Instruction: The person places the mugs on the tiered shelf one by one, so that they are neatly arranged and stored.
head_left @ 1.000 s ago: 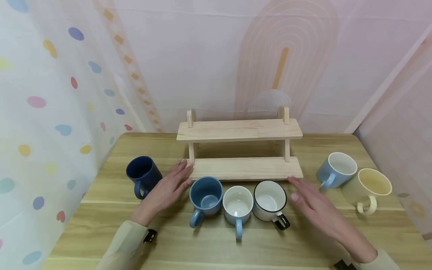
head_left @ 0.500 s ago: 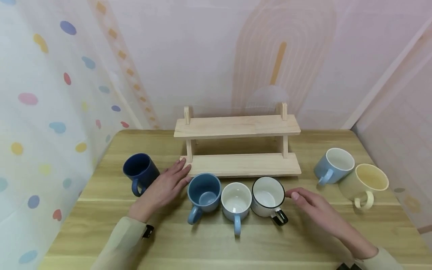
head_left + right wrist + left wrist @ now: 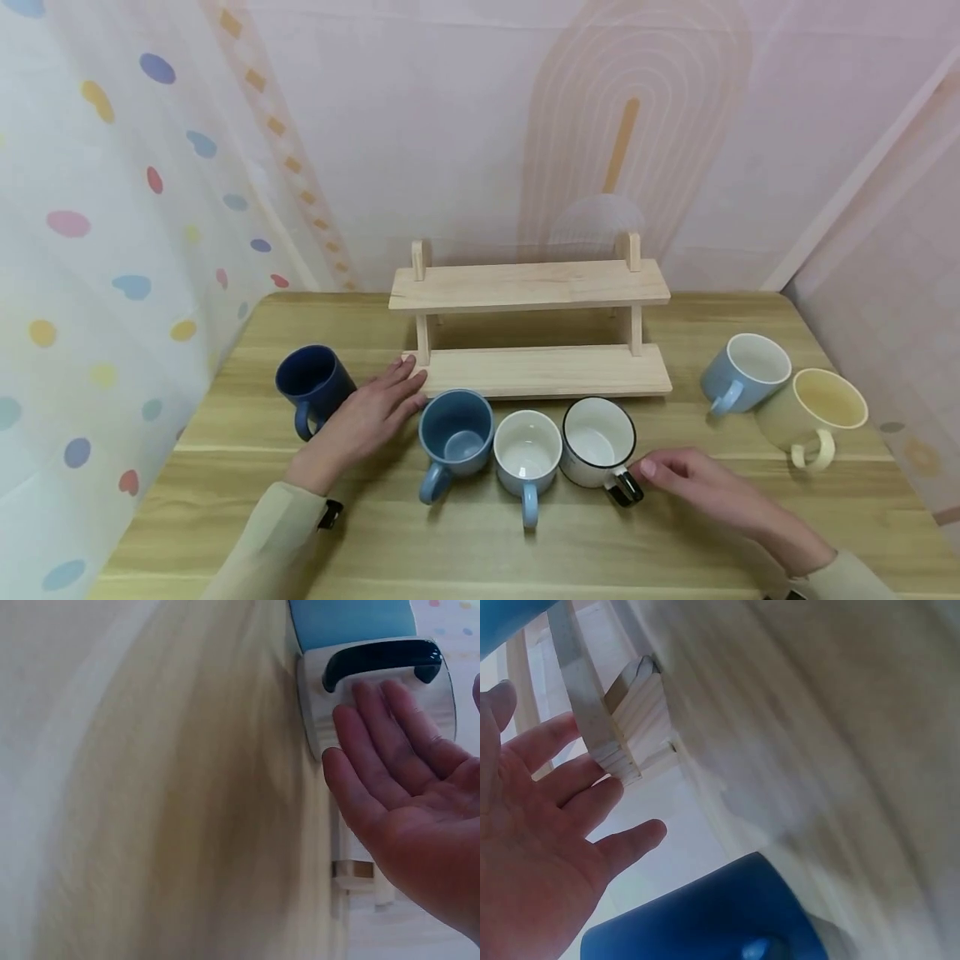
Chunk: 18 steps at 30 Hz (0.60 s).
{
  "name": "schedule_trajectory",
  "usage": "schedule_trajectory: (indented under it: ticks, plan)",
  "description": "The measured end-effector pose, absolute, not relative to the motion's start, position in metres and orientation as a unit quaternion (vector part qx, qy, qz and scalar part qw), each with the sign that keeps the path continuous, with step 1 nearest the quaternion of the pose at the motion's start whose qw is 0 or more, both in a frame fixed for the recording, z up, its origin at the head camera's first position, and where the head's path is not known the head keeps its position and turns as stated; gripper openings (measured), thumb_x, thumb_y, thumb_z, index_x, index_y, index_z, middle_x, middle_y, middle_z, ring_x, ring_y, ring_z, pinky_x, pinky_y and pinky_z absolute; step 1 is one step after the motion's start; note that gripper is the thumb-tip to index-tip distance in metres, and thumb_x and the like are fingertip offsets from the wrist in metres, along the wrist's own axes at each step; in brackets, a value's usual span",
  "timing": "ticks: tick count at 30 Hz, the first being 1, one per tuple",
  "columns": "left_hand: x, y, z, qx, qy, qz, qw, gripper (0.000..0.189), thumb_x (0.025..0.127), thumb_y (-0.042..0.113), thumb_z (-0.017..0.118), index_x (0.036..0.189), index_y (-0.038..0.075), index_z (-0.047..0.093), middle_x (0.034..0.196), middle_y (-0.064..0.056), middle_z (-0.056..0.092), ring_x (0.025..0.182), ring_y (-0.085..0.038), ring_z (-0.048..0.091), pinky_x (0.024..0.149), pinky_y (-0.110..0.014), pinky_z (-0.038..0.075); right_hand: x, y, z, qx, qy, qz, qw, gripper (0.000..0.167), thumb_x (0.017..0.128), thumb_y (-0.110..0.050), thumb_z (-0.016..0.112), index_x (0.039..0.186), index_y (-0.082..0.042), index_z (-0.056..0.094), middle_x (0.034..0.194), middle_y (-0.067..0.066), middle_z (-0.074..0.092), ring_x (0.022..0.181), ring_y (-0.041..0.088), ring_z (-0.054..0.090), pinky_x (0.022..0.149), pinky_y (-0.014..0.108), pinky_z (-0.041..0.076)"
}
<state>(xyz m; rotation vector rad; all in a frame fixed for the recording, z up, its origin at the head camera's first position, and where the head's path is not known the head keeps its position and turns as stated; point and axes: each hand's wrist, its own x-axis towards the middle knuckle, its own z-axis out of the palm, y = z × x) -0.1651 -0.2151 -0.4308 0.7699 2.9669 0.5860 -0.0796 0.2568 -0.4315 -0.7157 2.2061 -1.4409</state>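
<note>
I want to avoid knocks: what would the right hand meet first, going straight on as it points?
The right hand would likely meet the white, round, black-rimmed mug, near its glossy black handle; whether they touch is unclear.

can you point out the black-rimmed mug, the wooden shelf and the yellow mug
Black-rimmed mug [image 3: 597, 440]: head view, on its white inside.
Wooden shelf [image 3: 528, 286]: head view, on its upper board.
Yellow mug [image 3: 784, 420]: head view, on its outer wall.
</note>
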Motion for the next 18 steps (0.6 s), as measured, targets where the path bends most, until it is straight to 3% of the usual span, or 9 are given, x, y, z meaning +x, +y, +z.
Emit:
schedule_trajectory:
  ticks: [6,18]
  plan:
    - [-0.168,-0.215,-0.428,0.247,0.949,0.194,0.002,0.044,0.110,0.031,0.052,0.145,0.005,0.060,0.159,-0.019,0.043,0.147,-0.039,0.040,0.115,-0.059,0.036,-0.081,0.249,-0.439,-0.268,0.755,-0.555,0.225,0.038,0.113,-0.008,0.037,0.121,-0.002,0.074,0.116,0.011,0.076,0.113,0.009,0.066,0.100,0.018,0.045]
    - [-0.168,-0.214,-0.428,0.242,0.950,0.197,0.006,0.046,0.110,0.033,0.053,0.145,0.005,0.060,0.159,-0.019,0.043,0.148,-0.038,0.040,0.116,-0.059,0.036,-0.080,0.241,-0.443,-0.269,0.732,-0.584,0.224,0.033,0.111,-0.006,0.043,0.116,-0.001,0.075,0.112,0.016,0.077,0.109,0.014,0.069,0.098,0.020,0.047]
